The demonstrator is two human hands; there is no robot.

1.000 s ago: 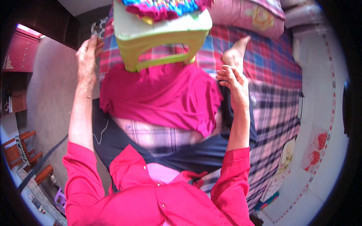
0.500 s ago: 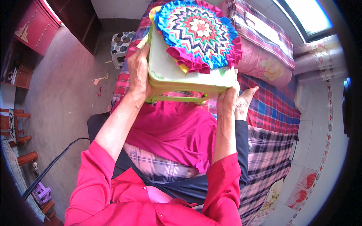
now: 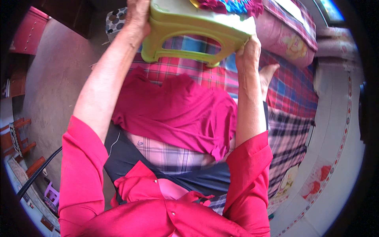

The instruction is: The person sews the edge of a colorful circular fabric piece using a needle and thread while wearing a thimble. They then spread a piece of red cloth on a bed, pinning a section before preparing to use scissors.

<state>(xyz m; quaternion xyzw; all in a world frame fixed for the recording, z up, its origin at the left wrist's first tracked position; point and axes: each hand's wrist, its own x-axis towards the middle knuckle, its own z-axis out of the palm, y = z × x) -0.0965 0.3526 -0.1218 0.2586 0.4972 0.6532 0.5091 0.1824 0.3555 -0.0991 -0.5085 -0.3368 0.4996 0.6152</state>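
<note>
Between my hands is a light green plastic stool, held out at arm's length above the bed. My left hand grips its left side and my right hand its right side near the seat edge. On the seat lies a round ruffled patchwork cushion cover in magenta and blue; the top of the picture cuts most of it off. The stool's near side shows, with an arched opening and a lower bar. Below it, a magenta cloth lies spread over the bedding between my legs.
Plaid sheets cover the bed under me. A folded pink floral quilt lies at the far right by the tiled wall. Beyond the bed's left side stand a dotted-top stool and a pink cabinet.
The stool, held in both hands, has moved farther out toward the top of the view, showing more of its near side. The cushion cover on it is now mostly out of view.
</note>
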